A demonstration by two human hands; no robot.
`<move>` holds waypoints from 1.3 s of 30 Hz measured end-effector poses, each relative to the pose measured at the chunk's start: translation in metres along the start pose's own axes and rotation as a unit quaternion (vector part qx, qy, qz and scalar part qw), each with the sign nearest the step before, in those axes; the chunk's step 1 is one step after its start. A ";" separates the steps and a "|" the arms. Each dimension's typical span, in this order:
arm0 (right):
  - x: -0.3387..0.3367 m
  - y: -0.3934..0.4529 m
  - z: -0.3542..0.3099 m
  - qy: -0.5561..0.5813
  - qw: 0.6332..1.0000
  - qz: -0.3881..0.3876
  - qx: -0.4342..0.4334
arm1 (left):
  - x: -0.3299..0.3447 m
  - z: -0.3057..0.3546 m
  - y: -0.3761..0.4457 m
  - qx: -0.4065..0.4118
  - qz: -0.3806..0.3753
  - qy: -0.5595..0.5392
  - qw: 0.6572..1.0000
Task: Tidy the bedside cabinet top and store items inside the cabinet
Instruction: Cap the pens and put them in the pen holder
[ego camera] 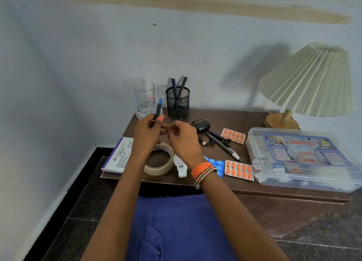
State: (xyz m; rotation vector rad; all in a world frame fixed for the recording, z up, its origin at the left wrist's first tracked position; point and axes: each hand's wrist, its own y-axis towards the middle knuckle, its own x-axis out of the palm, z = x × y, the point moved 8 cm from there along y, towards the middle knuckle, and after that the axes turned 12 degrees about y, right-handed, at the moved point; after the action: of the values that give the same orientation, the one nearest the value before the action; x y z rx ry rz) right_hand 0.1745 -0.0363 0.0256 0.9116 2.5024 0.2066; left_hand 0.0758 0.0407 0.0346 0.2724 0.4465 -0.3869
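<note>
Over the left half of the brown table [244, 117], both hands meet just above a roll of tape. The left hand [148, 131] has its fingers and thumb curled round a blue pen [158, 109], which sticks up toward twelve o'clock with its blue end uppermost. The right hand [183, 138] is loosely curled, its fingertips close to those of the left; whether it pinches anything cannot be told. It wears orange and beaded bangles [203, 171] at the wrist.

At twelve o'clock from the hands a black mesh pen holder [177, 103] stands upright with two dark pens in it, and at eleven o'clock, just beside it, stands a clear drinking glass [144, 99]. The tape roll [159, 162] lies flat at six o'clock from the hands, with a small white bottle [180, 165] lying just right of it and a white box [118, 157] printed with small text at its nine o'clock, on the table's left edge.

At three o'clock from the hands lie a black earbud case [200, 125], a few dark pens [221, 145], two orange pill strips [233, 136] [239, 170] and a blue pill strip [217, 164] partly hidden by the right wrist. Farther right sits a clear plastic first-aid box [301, 158], lid on, and behind it at one o'clock a lamp [309, 82] with a pleated shade on a wooden base.
</note>
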 end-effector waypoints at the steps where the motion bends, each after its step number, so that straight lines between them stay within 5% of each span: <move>1: -0.003 0.002 0.006 -0.014 1.000 0.008 0.013 | -0.001 0.001 0.000 0.008 0.009 0.011 1.000; 10: -0.093 0.008 0.062 -0.301 0.940 0.079 0.141 | 0.021 -0.004 -0.004 0.037 -0.026 0.145 0.988; 27: -0.104 0.030 0.089 -0.358 0.924 0.016 0.136 | 0.031 -0.006 -0.012 0.013 -0.025 0.115 0.993; 30: -0.112 0.029 0.081 -0.293 0.948 0.053 0.110 | 0.032 -0.004 -0.012 0.021 -0.024 0.101 0.994; 35: -0.112 0.021 0.060 0.014 0.990 0.088 0.112 | 0.036 -0.005 -0.016 0.032 -0.027 0.053 0.998; 39: -0.089 0.011 0.055 0.323 0.928 0.052 0.180 | 0.038 -0.005 -0.018 0.026 -0.034 0.038 0.998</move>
State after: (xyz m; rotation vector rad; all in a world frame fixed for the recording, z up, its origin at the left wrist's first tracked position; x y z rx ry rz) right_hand 0.2667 -0.0860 0.0137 1.2913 3.1718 0.0852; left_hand 0.0979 0.0146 0.0095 0.3244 0.5210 -0.4570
